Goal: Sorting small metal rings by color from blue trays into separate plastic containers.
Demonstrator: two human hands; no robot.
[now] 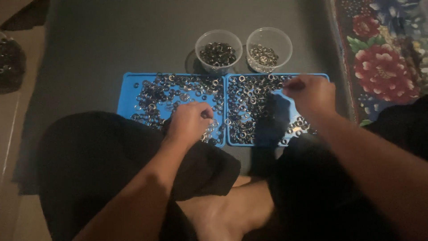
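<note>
Head view shows your left hand (pixel 189 122) pinching small metal rings (pixel 176 91) on the blue plastic tray (pixel 127 96), your right hand (pixel 312 93) fingertips closed, hovering above

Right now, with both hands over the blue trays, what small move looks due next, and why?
Probably carry the right hand forward to the right clear cup: its fingers look pinched above the right blue tray, though any ring between them is too small to see.

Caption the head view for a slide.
Left hand and right hand over blue trays of small metal rings.
</note>
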